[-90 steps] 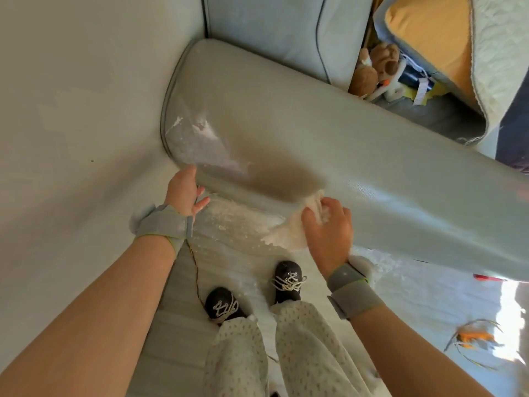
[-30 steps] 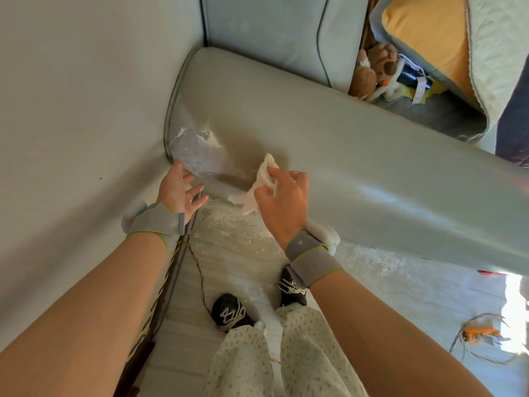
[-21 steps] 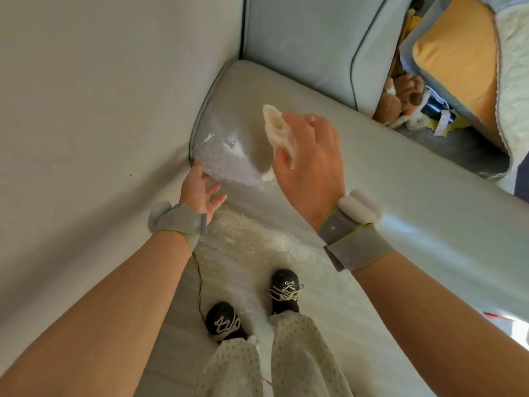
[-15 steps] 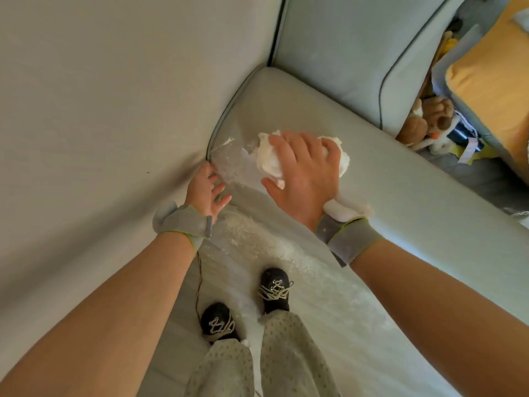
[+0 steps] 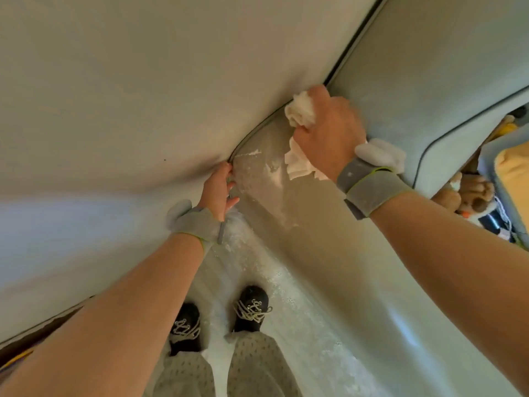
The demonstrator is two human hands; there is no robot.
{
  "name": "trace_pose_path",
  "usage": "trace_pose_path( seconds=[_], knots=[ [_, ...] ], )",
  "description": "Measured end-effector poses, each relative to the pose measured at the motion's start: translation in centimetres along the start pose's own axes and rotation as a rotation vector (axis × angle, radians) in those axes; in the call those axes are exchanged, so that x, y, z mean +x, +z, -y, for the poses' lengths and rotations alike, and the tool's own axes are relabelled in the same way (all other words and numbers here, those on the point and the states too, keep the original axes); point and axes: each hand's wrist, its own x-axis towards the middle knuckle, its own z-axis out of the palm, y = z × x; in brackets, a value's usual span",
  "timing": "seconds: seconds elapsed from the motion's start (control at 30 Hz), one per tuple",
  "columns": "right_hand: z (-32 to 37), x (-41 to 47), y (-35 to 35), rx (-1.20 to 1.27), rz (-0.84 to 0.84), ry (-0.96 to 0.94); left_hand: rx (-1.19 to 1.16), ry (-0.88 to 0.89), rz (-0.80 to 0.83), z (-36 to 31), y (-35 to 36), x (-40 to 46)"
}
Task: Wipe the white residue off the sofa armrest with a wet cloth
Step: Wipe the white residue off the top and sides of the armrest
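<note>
1. Nearest me I count two shoes (image 5: pixel 252 309), black with pale laces, on a floor (image 5: pixel 300 316) dusted with white powder, and two arms, each with one grey wristband (image 5: pixel 372 187).
2. One armrest (image 5: pixel 357 267), grey and smooth. Its long axis runs from the lower right of the view up and left to a rounded end against the wall (image 5: pixel 128 81).
3. My left hand (image 5: pixel 219 189) rests at that rounded end, by the dark piping on the wall side. Fingers loosely curled against the edge; I cannot tell whether they pinch the piping or only touch it.
4. One patch of residue (image 5: pixel 257 179) lies on the armrest top just right of my left hand: chalky white smears and flecks, thickest along a ragged streak running down toward me, thinner near the piping.
5. One cloth (image 5: pixel 299 110), white and crumpled. My right hand (image 5: pixel 329 130) holds it bunched, fingers curled round it, pressing it on the far end of the armrest top at the corner where the wall and the sofa back (image 5: pixel 429 67) meet. One wad sticks out past my knuckles toward the wall; a flatter tail hangs out below my palm toward the residue, touching its far edge.
6. Farthest right, beyond the armrest, one brown plush toy (image 5: pixel 469 193) lies beside an orange cushion (image 5: pixel 512 173); details blurred.
</note>
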Motion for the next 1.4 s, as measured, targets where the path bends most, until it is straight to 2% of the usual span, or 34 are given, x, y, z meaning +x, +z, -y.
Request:
trace_pose_path(
  seconds=[0.13,0.23,0.43,0.6,0.77,0.87,0.97,1.03,1.13,1.23,1.4],
  knots=[
    [2.0,1.4,0.7,0.007,0.078,-0.044,-0.072,0.054,-0.053,0.5,0.3,0.5],
    [3.2,1.0,1.6,0.027,0.055,-0.126,-0.152,0.049,-0.025,1.0,0.1,0.6],
    [3.0,-0.5,3.6,-0.147,0.004,-0.602,-0.193,0.018,0.053,1.1,-0.7,0.4],
    [1.4,-2.1,3.3,-0.125,0.129,-0.784,-0.175,0.019,0.041,1.0,-0.5,0.1],
    [0.2,-4.9,4.9,-0.359,0.244,-0.943,-0.133,0.003,0.084,0.7,-1.0,0.2],
    [0.7,-4.6,4.2,-0.354,0.192,-0.952,-0.106,-0.022,0.109,0.5,-1.4,0.7],
    [1.5,-3.6,3.1,-0.295,0.003,-0.882,-0.13,-0.033,0.124,0.5,-1.4,0.8],
    [2.1,-2.3,3.1,-0.343,-0.098,-0.787,-0.17,-0.042,0.128,0.6,-1.4,0.7],
    [3.7,-0.9,3.9,-0.363,-0.075,-0.713,-0.205,-0.051,0.127,0.6,-1.5,0.7],
    [4.2,-0.7,4.8,-0.384,-0.058,-0.77,-0.243,-0.057,0.091,1.0,-2.1,1.4],
    [3.9,-0.6,5.9,-0.46,-0.173,-0.897,-0.182,-0.115,-0.013,2.3,-2.5,2.1]
  ],
)
